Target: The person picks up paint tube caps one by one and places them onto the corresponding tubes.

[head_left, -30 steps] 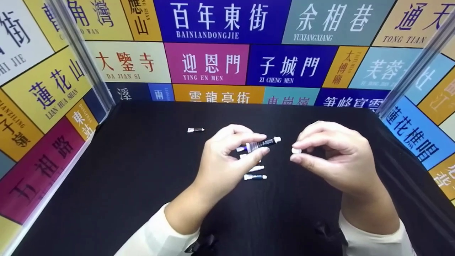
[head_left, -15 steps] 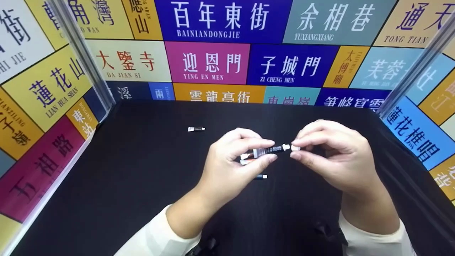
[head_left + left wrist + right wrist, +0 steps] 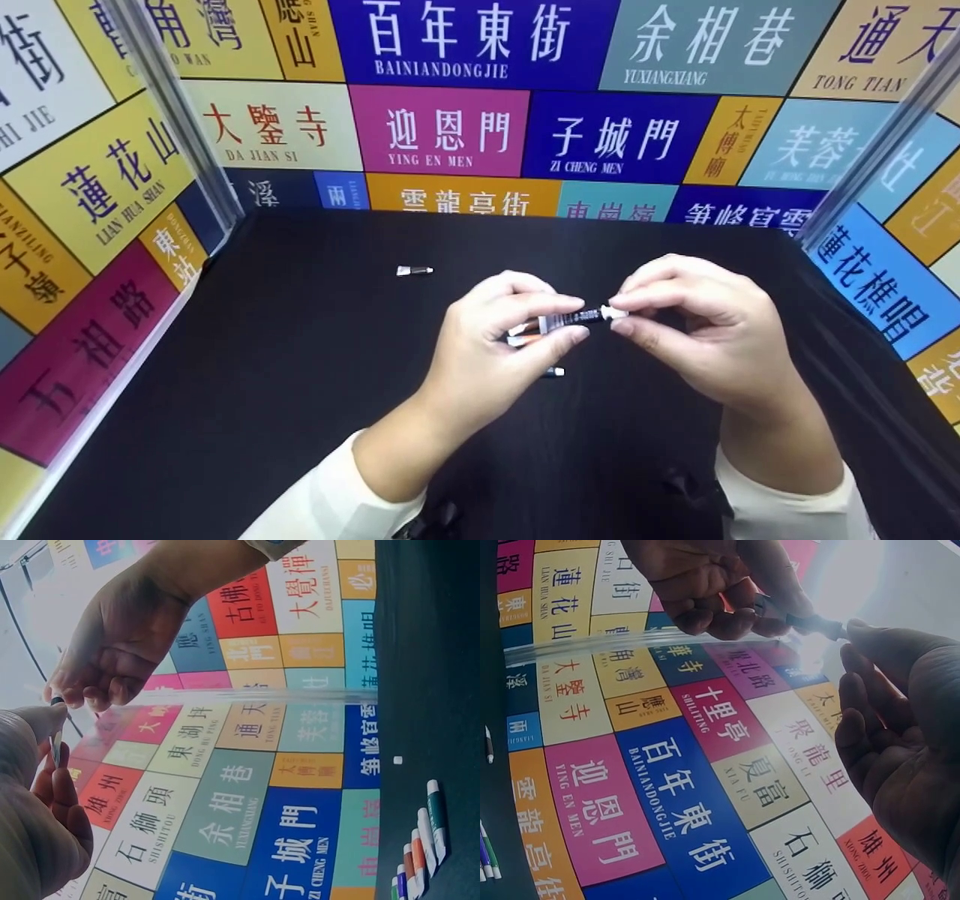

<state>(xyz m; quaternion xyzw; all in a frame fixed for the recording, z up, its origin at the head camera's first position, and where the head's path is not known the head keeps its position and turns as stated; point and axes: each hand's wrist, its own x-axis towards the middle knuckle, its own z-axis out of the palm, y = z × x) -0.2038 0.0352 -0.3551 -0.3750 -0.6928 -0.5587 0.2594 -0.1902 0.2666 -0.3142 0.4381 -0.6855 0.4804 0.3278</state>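
Observation:
In the head view my left hand [image 3: 576, 318] pinches a small dark tube [image 3: 561, 320] between thumb and fingers, level, with its nozzle pointing right. My right hand [image 3: 621, 313] pinches a white cap [image 3: 616, 312] that sits against that nozzle. The right wrist view shows the tube [image 3: 799, 620] running from the left hand [image 3: 705, 585] to the right hand's fingertips [image 3: 855, 634]. Seen from the left wrist, the tube [image 3: 56, 748] is partly hidden by my left fingers [image 3: 37, 727].
Several more small tubes [image 3: 553, 371] lie on the black table [image 3: 300, 360] under my left hand, seen as a row [image 3: 424, 840] in the left wrist view. One tube [image 3: 414, 271] lies apart at the back left. Sign-covered walls [image 3: 442, 127] enclose the table.
My left hand lowered the tube and shifted it right. The right hand brought the white cap from a gap away onto the nozzle.

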